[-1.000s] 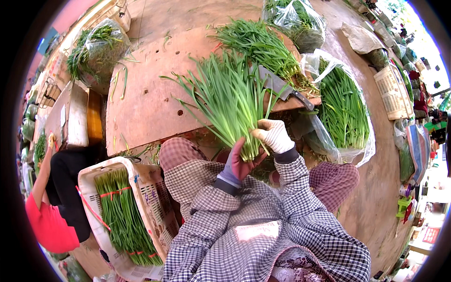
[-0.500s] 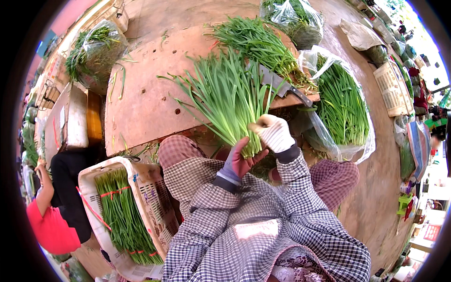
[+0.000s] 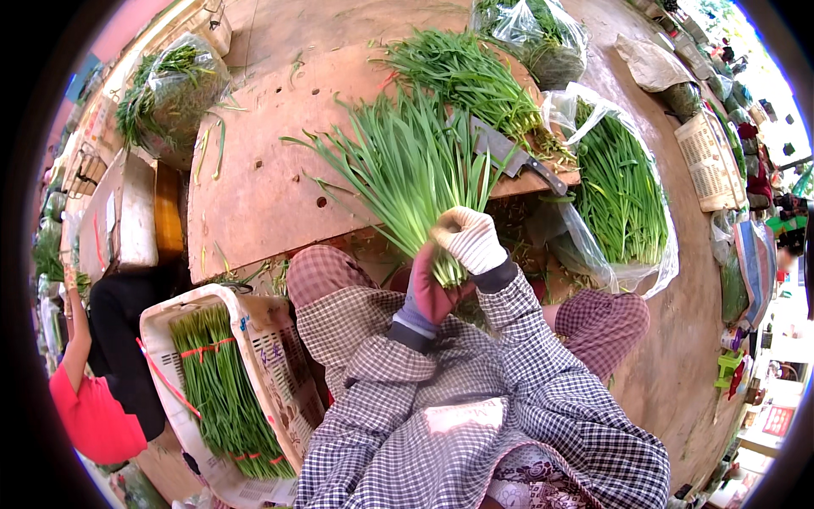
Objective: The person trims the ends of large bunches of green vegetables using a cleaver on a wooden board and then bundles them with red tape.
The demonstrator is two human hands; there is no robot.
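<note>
Over the near edge of the wooden board [image 3: 271, 182], the bunch of green leaves [image 3: 407, 174] fanned outward, stem ends toward the person's lap, likely so both hands could reach them. Beside its leaves lay the cleaver [image 3: 519, 159], handle to the right, presumably for easy reach. The left hand [image 3: 426, 288] curled round the stems; the right hand [image 3: 469, 240] was closed against them, any pinched leaf hidden.

Both gloved hands [image 3: 471, 241] hold a leafy green bunch [image 3: 398, 174] near a cleaver [image 3: 498, 146].
</note>
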